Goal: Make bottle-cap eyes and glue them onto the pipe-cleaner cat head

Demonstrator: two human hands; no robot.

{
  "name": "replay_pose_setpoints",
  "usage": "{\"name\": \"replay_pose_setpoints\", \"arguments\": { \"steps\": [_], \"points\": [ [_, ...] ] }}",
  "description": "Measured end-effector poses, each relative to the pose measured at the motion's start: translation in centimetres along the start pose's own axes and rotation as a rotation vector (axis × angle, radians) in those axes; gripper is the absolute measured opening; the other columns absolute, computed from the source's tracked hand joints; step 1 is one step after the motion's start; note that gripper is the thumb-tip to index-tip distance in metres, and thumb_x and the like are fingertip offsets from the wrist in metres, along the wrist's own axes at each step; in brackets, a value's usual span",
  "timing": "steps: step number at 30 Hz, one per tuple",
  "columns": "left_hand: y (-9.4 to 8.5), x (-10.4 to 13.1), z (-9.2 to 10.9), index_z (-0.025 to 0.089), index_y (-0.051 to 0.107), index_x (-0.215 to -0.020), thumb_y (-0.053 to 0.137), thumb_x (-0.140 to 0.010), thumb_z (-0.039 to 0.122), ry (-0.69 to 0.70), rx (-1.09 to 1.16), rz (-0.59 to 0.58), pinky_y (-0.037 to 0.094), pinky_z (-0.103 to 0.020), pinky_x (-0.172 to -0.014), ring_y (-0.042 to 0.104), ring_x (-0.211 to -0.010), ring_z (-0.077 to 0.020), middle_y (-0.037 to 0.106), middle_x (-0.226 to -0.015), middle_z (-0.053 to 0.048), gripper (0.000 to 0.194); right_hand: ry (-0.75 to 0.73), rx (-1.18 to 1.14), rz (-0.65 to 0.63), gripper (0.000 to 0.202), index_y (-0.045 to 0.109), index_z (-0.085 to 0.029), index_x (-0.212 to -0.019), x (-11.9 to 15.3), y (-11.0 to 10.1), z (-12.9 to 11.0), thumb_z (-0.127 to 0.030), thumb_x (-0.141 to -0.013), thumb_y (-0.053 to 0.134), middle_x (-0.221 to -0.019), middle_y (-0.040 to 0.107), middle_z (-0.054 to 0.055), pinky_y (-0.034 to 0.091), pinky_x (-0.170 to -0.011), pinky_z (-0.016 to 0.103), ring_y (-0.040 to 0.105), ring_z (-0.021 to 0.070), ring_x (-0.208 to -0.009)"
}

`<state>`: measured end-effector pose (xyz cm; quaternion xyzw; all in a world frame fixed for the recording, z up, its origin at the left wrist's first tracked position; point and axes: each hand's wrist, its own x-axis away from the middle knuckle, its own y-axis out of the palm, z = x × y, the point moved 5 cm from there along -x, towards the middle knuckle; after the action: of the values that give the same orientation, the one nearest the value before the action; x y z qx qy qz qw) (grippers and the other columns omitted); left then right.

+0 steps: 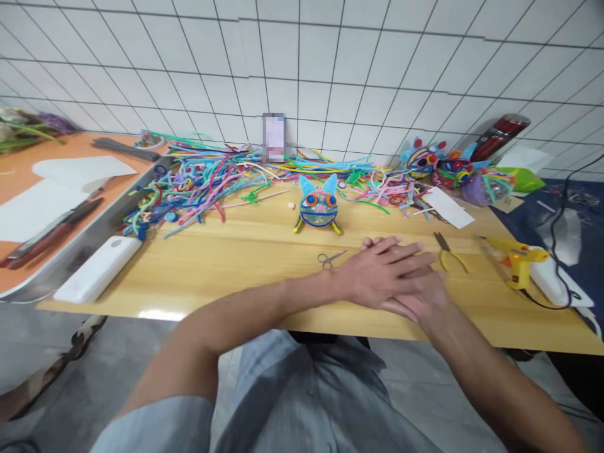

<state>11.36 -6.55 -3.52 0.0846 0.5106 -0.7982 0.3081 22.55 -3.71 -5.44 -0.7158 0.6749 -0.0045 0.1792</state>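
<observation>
My left hand (377,274) lies across the top of my right hand (431,296) over the front of the wooden table, its fingers stretched out and slightly spread. Most of my right hand is hidden below; fingertips and a thumb edge show, and it looks flat. Small scissors (328,259) lie just left of my hands. Yellow-handled pliers (450,253) rest to their right. Beyond my hands stands a cat-like figure (319,204) with a clear round body, light blue ears, orange and blue eyes, and yellow-tipped feet.
Pipe cleaners (212,176) are heaped along the tiled wall. A phone (274,138) stands upright there. Several finished figures (419,160) sit at back right near a dark red flask (500,135). A yellow glue gun (519,258) stands right; a white box (99,267) lies left.
</observation>
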Motion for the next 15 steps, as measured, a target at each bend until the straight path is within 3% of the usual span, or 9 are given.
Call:
{"name": "replay_pose_setpoints", "arguments": {
  "steps": [2,3,5,8,10,12,15],
  "points": [
    [-1.5,1.8,-2.5,0.019,0.072,-0.138,0.074,-0.097,0.054,-0.036,0.028,0.025,0.042,-0.061,-0.126,0.058,-0.146,-0.0392,0.068,-0.148,-0.020,0.054,0.041,0.000,-0.131,0.028,0.080,-0.028,-0.097,2.8,0.7,-0.9,-0.048,-0.103,0.061,-0.101,0.083,0.002,0.069,-0.096,0.042,0.081,0.0228,-0.106],
    [-2.3,2.8,-3.3,0.016,0.070,-0.139,0.070,-0.098,0.059,-0.116,0.089,0.078,0.046,-0.061,-0.123,0.061,-0.143,-0.0396,0.068,-0.147,-0.022,0.059,0.065,0.019,-0.207,0.032,0.081,-0.024,-0.114,3.9,1.1,-1.3,-0.047,-0.103,0.062,-0.111,0.084,0.004,0.069,-0.097,0.041,0.081,0.0234,-0.109],
    [-3.5,4.5,-4.0,0.018,0.065,-0.143,0.052,-0.107,0.057,-0.331,0.332,0.211,0.056,-0.053,-0.113,0.065,-0.137,-0.0344,0.066,-0.149,-0.019,0.054,0.057,0.108,-0.348,0.034,0.081,-0.027,-0.123,5.1,1.9,-2.0,-0.047,-0.099,0.069,-0.120,0.084,0.006,0.069,-0.096,0.044,0.081,0.0283,-0.112],
    [-2.1,5.1,-2.0,0.017,0.072,-0.126,0.045,-0.111,0.052,-0.404,0.737,-0.049,0.064,-0.040,-0.096,0.076,-0.116,-0.0288,0.079,-0.123,-0.012,0.046,-0.058,0.229,-0.560,0.027,0.085,-0.033,-0.111,4.4,3.6,-3.3,-0.049,-0.091,0.078,-0.112,0.085,0.005,0.069,-0.093,0.049,0.081,0.0322,-0.106],
    [-2.7,5.8,-1.5,0.018,0.070,-0.129,0.046,-0.111,0.048,-0.436,0.772,0.008,0.064,-0.038,-0.096,0.075,-0.117,-0.0271,0.078,-0.124,-0.011,0.043,-0.095,0.219,-0.663,0.025,0.086,-0.033,-0.106,2.9,4.2,-3.8,-0.050,-0.091,0.077,-0.107,0.085,0.003,0.068,-0.090,0.047,0.081,0.0296,-0.100],
    [-4.8,7.9,-2.9,0.020,0.070,-0.126,0.054,-0.108,0.049,-0.463,0.601,0.209,0.061,-0.040,-0.102,0.074,-0.117,-0.0258,0.077,-0.125,-0.010,0.038,-0.035,0.207,-0.606,0.024,0.085,-0.031,-0.099,0.6,3.8,-3.4,-0.051,-0.095,0.072,-0.098,0.084,0.002,0.066,-0.086,0.042,0.080,0.0259,-0.091],
    [-8.5,12.8,-7.6,0.020,0.067,-0.121,0.063,-0.103,0.047,-0.615,0.206,0.562,0.060,-0.042,-0.099,0.073,-0.107,-0.0243,0.076,-0.119,-0.011,0.033,0.068,0.231,-0.178,0.030,0.078,-0.026,-0.086,-3.3,1.7,-1.0,-0.053,-0.095,0.069,-0.086,0.081,0.003,0.063,-0.081,0.038,0.076,0.0234,-0.083]
  ]
}}
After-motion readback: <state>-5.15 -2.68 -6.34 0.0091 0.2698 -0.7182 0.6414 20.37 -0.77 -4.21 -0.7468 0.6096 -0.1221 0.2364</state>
